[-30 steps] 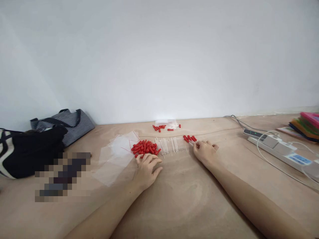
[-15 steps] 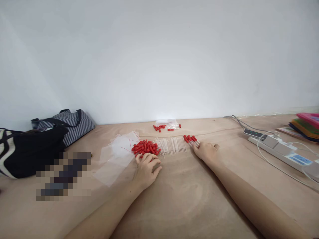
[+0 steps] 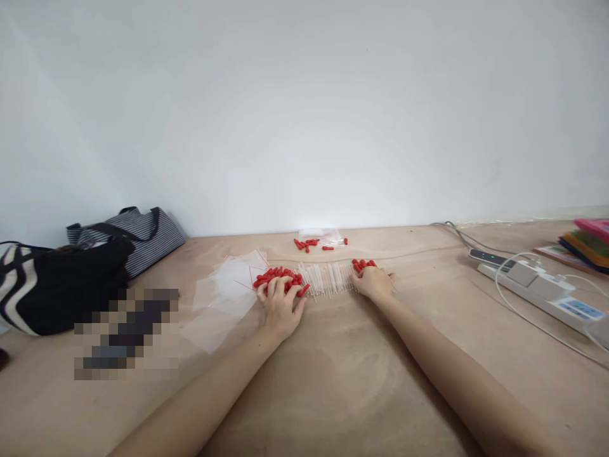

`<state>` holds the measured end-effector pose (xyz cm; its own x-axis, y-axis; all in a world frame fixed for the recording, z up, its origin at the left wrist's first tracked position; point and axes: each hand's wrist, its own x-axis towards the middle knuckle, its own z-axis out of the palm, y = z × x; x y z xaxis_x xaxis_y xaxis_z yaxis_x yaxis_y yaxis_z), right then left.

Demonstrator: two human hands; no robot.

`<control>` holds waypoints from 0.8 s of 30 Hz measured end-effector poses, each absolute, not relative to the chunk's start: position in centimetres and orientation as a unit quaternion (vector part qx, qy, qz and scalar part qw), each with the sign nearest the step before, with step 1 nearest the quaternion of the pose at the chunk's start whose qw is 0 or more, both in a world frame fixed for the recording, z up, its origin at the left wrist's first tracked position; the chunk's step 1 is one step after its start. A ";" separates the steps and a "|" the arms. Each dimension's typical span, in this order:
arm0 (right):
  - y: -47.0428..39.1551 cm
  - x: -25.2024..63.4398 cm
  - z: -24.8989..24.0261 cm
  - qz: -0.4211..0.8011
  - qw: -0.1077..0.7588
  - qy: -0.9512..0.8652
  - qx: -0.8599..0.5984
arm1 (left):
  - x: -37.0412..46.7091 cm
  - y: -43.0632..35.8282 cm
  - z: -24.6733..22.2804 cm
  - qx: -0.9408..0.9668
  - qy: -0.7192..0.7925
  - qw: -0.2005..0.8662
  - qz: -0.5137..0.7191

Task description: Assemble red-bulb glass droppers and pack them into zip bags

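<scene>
My left hand (image 3: 280,309) rests on the near side of a heap of small red bulb-shaped pieces (image 3: 273,273), its fingers apart and bent over them. Right of the heap lies a row of thin whitish sticks (image 3: 328,279). At the row's right end is my right hand (image 3: 375,283), with its fingertips down at the sticks; what they hold, if anything, is hidden. Just beyond that hand sits a small group of red pieces (image 3: 364,263). Clear flat bags (image 3: 228,285) are spread left of the heap.
More red pieces (image 3: 307,244) and a clear bag (image 3: 318,233) lie near the wall. Black and striped bags (image 3: 71,285) stand at left, beside a pixelated patch. A power strip (image 3: 537,285) with cables and coloured folders (image 3: 590,244) are at right.
My right hand has moved left and slightly forward, from the group of red-tipped sticks to the end of the stick row. My left hand has moved slightly further onto the red heap.
</scene>
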<state>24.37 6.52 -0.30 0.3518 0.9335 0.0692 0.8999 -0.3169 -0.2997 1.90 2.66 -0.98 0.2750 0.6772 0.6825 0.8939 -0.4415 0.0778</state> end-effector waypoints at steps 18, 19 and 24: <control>4.8 24.2 0.0 0.018 0.212 -0.627 -0.750 | 2.7 1.7 -0.8 -0.813 -0.447 0.153 -0.340; 4.1 24.3 -0.1 0.000 0.237 -0.657 -0.716 | 2.6 1.1 -0.8 -0.828 -0.430 0.132 -0.335; 0.1 25.0 -1.5 -0.043 0.302 -0.788 -0.534 | 1.8 -1.1 -1.0 -0.871 -0.389 0.030 -0.299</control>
